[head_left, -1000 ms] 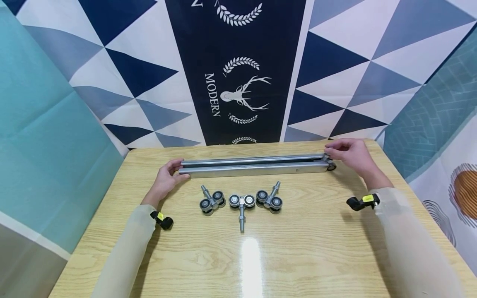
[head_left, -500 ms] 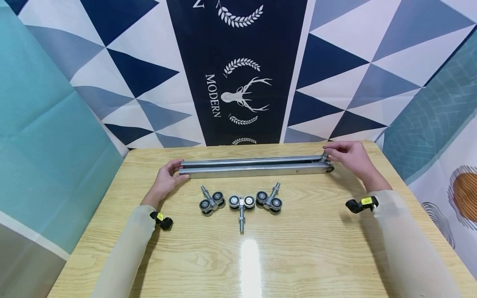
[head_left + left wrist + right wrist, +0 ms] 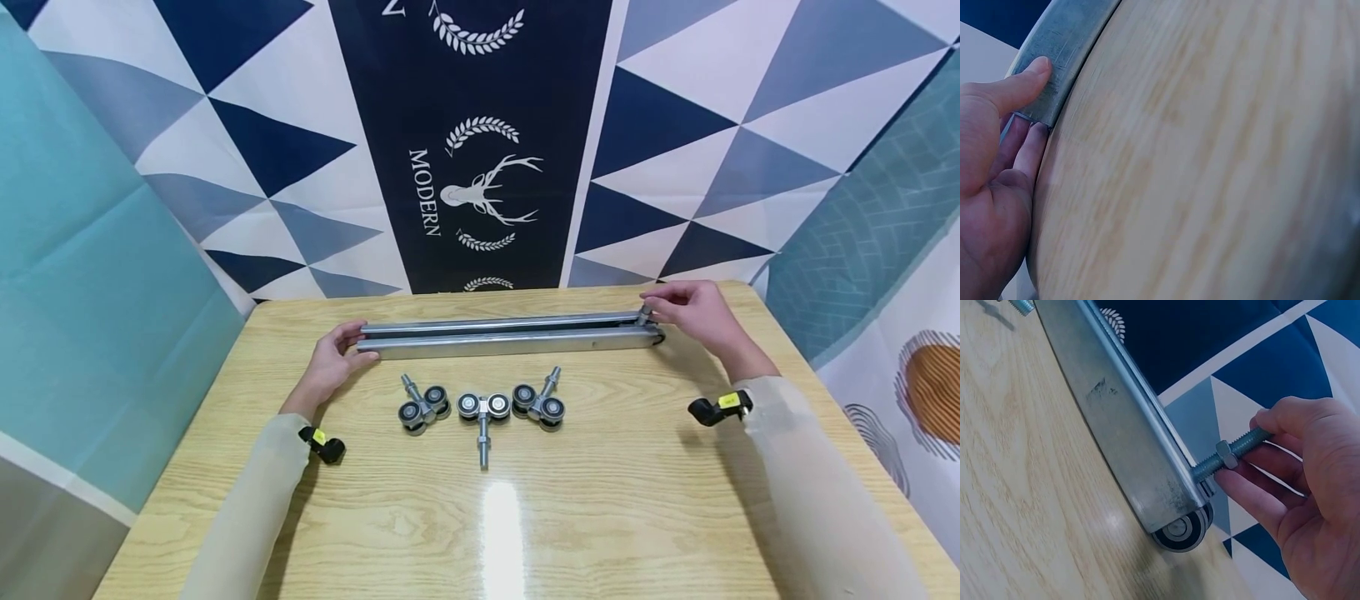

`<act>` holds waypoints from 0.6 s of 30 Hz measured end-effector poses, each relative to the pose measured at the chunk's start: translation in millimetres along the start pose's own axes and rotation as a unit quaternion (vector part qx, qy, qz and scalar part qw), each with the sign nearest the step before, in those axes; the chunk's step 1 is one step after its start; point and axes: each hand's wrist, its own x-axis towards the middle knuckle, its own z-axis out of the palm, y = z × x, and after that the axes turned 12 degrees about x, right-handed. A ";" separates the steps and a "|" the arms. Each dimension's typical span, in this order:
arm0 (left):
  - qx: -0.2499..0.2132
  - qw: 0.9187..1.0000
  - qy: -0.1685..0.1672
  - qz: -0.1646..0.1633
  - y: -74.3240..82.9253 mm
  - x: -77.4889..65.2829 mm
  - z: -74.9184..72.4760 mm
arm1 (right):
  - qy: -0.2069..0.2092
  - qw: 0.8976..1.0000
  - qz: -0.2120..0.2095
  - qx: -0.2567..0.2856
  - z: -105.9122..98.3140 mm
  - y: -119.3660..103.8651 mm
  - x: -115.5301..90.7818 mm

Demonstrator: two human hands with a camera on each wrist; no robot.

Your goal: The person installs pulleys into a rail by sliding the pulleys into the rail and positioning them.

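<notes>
Behind, the backdrop [image 3: 296,142]: rose with blue, white and grey triangles either side of a dark band lettered MODERN.
Table [image 3: 615,517]: spread wood-grained below it, with a bright glare near the middle.
Sleeves: were pale, the left [image 3: 243,508] and right [image 3: 817,475] both reaching forward.
Rail [image 3: 510,344]: lay crosswise near the table's far edge, its slot facing up, between the two hands.
Left hand [image 3: 328,362]: gripped the rail's left end, thumb along the near face, fingers curled around the end.
Right hand [image 3: 693,312]: pinched the threaded tip of a bolt at the rail's right end.
Held roller [image 3: 1179,530]: sat partly inside that end, a wheel jutting past it and its bolt [image 3: 1206,468] standing up from the slot.
Loose rollers: lay in front of the rail, the left [image 3: 425,408] and right [image 3: 537,406] with stems pointing away, the middle [image 3: 483,407] towards the person.
Wrist cameras: were black with yellow patches, on the left [image 3: 328,449] and right [image 3: 716,408] cuffs.
Nut [image 3: 1227,454]: sat partway along the held bolt.
</notes>
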 end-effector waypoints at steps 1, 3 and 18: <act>0.000 1.000 0.000 -0.001 0.1 0.0 -0.4 | -0.002 1.000 -0.001 0.004 1.2 -0.5 0.7; 0.001 1.000 0.000 0.000 0.2 0.4 -0.7 | -0.006 1.000 0.000 0.014 3.7 -1.2 2.0; -0.001 1.000 0.006 -0.003 -2.2 2.2 0.1 | -0.039 0.999 0.005 0.009 32.5 -16.0 8.7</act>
